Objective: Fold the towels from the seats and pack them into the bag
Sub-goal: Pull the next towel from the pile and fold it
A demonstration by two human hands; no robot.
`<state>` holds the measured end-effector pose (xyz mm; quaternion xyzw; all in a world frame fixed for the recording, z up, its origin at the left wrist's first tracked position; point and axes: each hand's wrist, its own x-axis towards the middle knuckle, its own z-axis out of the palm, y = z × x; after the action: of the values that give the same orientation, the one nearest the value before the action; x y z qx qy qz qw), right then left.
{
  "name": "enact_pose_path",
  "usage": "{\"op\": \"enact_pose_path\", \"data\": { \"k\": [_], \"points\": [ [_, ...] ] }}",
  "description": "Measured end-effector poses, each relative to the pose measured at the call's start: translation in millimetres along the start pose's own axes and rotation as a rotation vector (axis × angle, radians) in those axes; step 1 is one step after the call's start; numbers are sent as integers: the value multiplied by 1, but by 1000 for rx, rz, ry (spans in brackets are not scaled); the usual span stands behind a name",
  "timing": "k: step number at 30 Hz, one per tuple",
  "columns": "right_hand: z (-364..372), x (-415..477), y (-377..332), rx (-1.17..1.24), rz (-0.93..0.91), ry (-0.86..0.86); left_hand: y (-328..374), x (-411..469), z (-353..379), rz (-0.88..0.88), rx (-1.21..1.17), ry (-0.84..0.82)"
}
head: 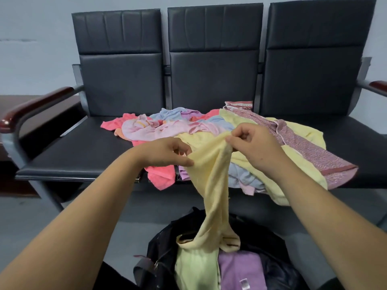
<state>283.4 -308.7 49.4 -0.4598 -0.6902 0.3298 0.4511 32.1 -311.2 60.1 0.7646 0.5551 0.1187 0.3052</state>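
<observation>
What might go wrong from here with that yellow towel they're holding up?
1. The yellow towel, pinched by the left hand and right hand, hangs unfolded with its lower end reaching the bag; it may end up packed bunched.
2. The coral towel droops over the edge of the seat and might slide to the floor.

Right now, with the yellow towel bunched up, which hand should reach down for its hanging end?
Probably the left hand: it pinches the yellow towel lower on its edge, nearer the end hanging at the bag. The right hand grips the highest bunch and holds it up.
</observation>
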Motion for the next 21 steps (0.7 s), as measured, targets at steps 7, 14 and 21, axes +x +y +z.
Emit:
{"op": "enact_pose_path", "data": {
  "k": [7,14,21],
  "points": [
    [-24,5,23,34,89,165,-21,6,-4,36,-139,266],
    [-33,1,20,211,130,220,14,13,4,204,-293,690],
    [-37,4,13,537,263,-42,27,20,4,183,-423,640]
  ]
}}
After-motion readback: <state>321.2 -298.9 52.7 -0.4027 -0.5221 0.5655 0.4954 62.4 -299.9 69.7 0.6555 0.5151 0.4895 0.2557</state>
